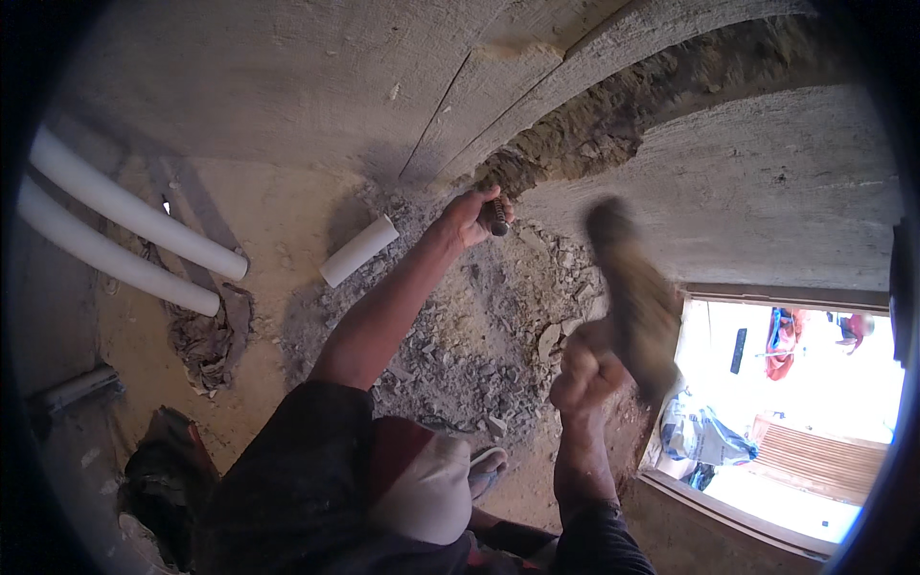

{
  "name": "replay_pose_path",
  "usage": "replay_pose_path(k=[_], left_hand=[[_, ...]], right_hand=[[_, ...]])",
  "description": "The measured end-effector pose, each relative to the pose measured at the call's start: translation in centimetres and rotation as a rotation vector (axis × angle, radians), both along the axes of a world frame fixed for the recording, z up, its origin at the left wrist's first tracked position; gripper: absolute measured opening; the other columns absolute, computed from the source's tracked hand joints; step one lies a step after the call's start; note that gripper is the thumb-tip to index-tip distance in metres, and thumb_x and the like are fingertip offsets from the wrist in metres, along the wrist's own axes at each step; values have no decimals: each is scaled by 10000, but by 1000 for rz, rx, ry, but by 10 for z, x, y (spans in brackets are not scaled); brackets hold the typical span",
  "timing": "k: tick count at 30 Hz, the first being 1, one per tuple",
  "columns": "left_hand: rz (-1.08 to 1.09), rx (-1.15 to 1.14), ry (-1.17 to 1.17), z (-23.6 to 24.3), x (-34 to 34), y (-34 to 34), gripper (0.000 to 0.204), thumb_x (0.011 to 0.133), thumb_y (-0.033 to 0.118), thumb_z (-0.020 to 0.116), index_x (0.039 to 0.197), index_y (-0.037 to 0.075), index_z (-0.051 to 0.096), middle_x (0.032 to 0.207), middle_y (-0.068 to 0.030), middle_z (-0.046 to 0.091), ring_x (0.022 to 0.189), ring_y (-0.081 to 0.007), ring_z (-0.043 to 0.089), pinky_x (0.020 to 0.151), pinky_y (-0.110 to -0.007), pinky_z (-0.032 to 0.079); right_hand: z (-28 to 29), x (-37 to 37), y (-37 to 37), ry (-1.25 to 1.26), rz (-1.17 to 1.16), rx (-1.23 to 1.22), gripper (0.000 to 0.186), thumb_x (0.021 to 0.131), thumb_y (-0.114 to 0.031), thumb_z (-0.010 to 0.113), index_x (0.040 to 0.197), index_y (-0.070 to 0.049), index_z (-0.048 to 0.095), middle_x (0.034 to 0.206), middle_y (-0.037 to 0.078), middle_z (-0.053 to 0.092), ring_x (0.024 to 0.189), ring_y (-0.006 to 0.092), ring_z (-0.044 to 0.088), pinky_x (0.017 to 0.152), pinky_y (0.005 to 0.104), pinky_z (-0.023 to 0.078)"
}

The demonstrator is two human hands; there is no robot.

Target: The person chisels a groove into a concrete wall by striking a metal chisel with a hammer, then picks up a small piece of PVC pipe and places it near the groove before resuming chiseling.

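Observation:
My left hand (471, 217) is wrapped round a short chisel (497, 217) with a ribbed, rusty-looking shank. It is held at the low end of a rough channel (575, 144) cut into the plastered wall; the chisel's tip is hidden. My right hand (586, 369) is closed round the handle of a hammer (628, 287), smeared by motion. The hammer is raised to the right of the chisel, apart from it. Under both hands lies a heap of broken plaster and masonry rubble (460, 355).
Two long white pipes (144, 211) reach in from the left, beside a crumpled cloth or sack (213, 340). A short white pipe piece (359, 251) lies at the rubble's edge. On the right is a bright doorway (795, 402) with bags beyond. A dark bag-like object (168, 479) stands lower left.

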State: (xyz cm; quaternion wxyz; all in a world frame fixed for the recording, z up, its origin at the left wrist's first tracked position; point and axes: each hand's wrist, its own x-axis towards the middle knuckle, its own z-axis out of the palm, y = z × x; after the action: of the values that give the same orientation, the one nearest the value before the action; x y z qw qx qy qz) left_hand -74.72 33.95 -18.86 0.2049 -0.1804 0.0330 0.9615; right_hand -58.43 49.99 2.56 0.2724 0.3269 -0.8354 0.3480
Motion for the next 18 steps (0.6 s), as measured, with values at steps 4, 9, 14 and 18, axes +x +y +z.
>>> replay_pose_path(k=[4,9,14,18], left_hand=[[38,-8,-17,2,2,4,192,940,148,534,975,-22,449,795,-131,560,702,-266,600,649,-422,540],[-49,29,249,-8,8,2,193,918,161,582,986,3,495,807,-106,578,696,-225,590,663,-390,530],[-2,-50,86,-8,2,3,186,905,173,607,997,32,529,838,-95,599,734,-201,603,720,-361,543],[26,-50,66,2,7,2,180,923,177,575,946,12,507,813,-112,596,728,-234,608,699,-381,540]], right_hand=[[-15,19,-1,-125,75,-283,254,840,-218,611,929,11,545,686,105,568,554,186,540,486,345,440],[-90,15,20,-532,-377,440,377,829,-303,676,1020,1,562,714,142,614,614,221,609,530,402,464],[-18,2,-1,-491,-315,75,233,868,-250,599,828,-21,583,628,104,578,522,179,545,466,347,414],[7,8,6,-69,-72,-281,322,911,-262,523,668,-62,453,641,51,512,549,145,456,485,279,371]])
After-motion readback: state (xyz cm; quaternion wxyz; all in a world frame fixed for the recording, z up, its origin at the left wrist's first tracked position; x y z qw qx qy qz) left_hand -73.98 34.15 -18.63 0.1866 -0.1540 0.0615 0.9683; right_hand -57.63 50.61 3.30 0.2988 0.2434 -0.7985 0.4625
